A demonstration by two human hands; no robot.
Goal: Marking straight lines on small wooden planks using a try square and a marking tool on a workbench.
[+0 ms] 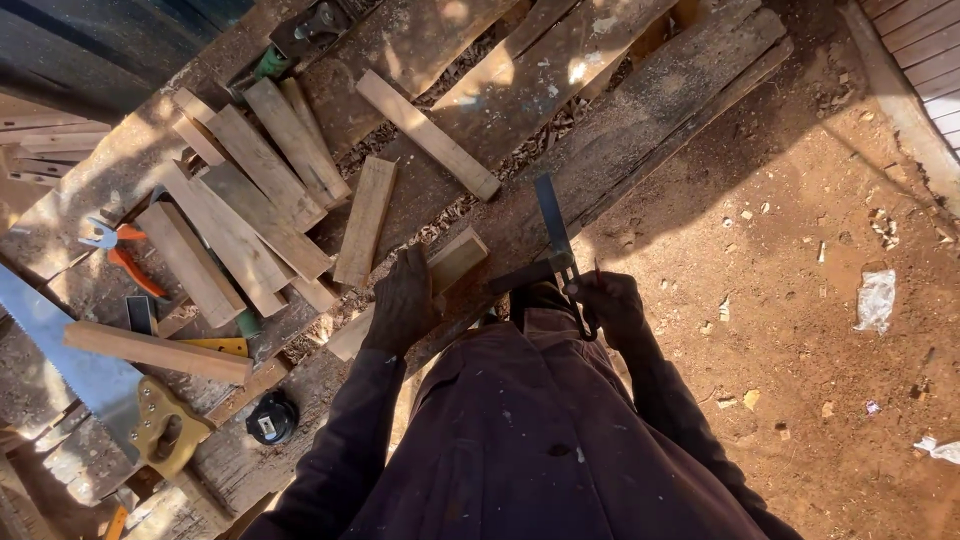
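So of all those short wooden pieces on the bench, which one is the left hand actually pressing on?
The short block at the bench's near edge, under the left hand. The other cut pieces lie untouched in a loose pile farther back.

The left hand point(402, 303) covers the middle of a wood block point(455, 258), so its grip is hidden. The saw point(70, 365) blade runs off the left edge. The right hand point(608, 305) perhaps holds a pencil beside the square point(555, 240); too small to tell.

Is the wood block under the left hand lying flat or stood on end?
Flat: the wood block lies lengthwise on the workbench, left hand pressed on it.
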